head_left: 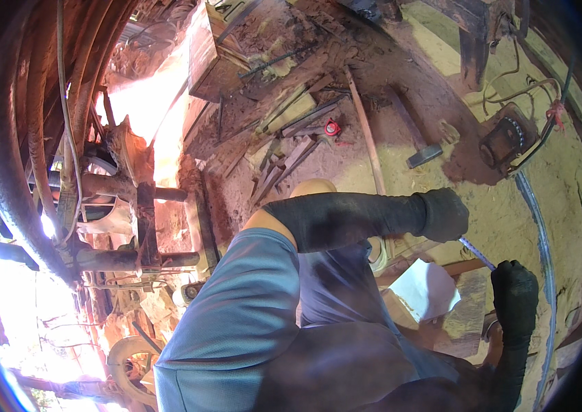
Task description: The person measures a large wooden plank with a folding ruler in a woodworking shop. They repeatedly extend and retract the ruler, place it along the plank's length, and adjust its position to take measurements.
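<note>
Both of my hands wear black gloves that run into dark sleeves. My left hand (444, 214) is closed at the right of the middle, its arm reaching across from the left. My right hand (515, 287) is closed too, lower and farther right. Between them runs a thin pale strip (476, 253) with fine marks, perhaps a measuring tape or rule. One end goes into each fist; the gripped ends are hidden. Just below the strip, a white sheet (425, 292) lies on a board (468, 328), partly in shadow.
A sledgehammer (425, 156) and a long wooden stick (365, 127) lie on the dusty ground. A small red round object (332, 128) sits by scrap wood (280, 168). A dark motor-like machine (507, 141) with cables stands at right. Metal pipes (13, 178) crowd the left.
</note>
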Demonstrator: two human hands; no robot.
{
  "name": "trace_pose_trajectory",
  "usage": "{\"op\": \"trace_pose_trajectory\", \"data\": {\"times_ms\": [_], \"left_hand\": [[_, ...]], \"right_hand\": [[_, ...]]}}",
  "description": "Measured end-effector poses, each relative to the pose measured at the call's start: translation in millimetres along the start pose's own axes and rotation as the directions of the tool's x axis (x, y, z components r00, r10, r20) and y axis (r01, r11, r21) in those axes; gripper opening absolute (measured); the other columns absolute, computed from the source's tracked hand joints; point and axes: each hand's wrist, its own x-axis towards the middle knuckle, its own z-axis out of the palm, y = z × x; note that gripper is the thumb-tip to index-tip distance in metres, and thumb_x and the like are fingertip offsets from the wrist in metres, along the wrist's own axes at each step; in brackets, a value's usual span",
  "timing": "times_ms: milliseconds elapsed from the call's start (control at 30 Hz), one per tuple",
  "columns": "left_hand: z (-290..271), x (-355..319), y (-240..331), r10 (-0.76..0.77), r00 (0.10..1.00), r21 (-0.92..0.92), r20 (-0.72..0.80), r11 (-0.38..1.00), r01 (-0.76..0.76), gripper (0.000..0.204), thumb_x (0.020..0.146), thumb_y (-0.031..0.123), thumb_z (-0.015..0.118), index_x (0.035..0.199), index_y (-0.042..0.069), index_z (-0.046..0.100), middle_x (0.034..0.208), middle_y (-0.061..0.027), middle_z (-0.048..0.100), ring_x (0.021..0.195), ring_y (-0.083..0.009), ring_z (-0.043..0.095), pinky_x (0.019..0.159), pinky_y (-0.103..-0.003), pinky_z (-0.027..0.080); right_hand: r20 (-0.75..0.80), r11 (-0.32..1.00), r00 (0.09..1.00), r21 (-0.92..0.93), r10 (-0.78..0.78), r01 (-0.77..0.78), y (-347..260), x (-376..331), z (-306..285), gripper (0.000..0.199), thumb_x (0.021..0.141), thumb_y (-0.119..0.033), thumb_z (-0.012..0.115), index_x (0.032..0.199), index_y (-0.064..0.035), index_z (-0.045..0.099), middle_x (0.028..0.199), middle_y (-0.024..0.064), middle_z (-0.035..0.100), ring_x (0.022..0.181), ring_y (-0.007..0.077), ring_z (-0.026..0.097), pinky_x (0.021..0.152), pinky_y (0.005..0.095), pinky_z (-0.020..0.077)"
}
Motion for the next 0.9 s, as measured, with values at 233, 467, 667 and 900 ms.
{"op": "trace_pose_trajectory", "data": {"times_ms": [233,467,667,900], "left_hand": [[2.3,0.6,2.6,-0.017,1.0,-0.005,0.003,1.0,0.017,0.021,0.078,0.028,0.064,0.072,0.009,0.068,0.071,-0.0109,0.063,0.063,-0.0299,0.064,0.058,-0.043,0.05],[6.7,-1.7,4.2,-0.03,1.0,0.018,0.003,0.999,0.03,0.021,0.079,0.028,0.064,0.071,0.009,0.068,0.07,-0.0101,0.063,0.064,-0.03,0.065,0.058,-0.043,0.05],[10.1,0.4,4.0,-0.01,1.0,0.033,-0.009,0.999,0.011,0.02,0.08,0.028,0.063,0.072,0.01,0.068,0.07,-0.0091,0.063,0.064,-0.0299,0.065,0.057,-0.043,0.05],[7.7,-3.4,7.6,-0.031,0.999,0.042,0.019,0.999,0.03,0.018,0.078,0.027,0.061,0.07,0.012,0.068,0.07,-0.0084,0.063,0.063,-0.0295,0.065,0.056,-0.043,0.049]], "right_hand": [[0.011,1.0,1.0,-0.016,0.005,-0.005,0.2,-1.2,2.9,0.01,0.079,-0.008,0.062,0.072,-0.0052,0.056,0.069,0.0143,0.055,0.067,0.035,0.057,0.063,0.044,0.0432],[0.002,1.0,1.0,-0.01,-0.005,0.005,-1.6,-2.6,5.5,0.009,0.079,-0.007,0.062,0.072,-0.005,0.057,0.069,0.0143,0.056,0.067,0.0352,0.057,0.063,0.0439,0.0432],[-0.003,1.0,1.0,-0.001,-0.009,0.009,2.2,-5.1,7.5,0.01,0.079,-0.008,0.063,0.072,-0.0052,0.056,0.07,0.0145,0.055,0.068,0.0355,0.057,0.063,0.0443,0.0431],[0.003,0.999,1.0,0.036,-0.031,0.031,4.4,-4.7,14.1,0.011,0.08,-0.01,0.062,0.072,-0.0055,0.057,0.069,0.0143,0.055,0.067,0.0356,0.058,0.062,0.0446,0.0437]]}}
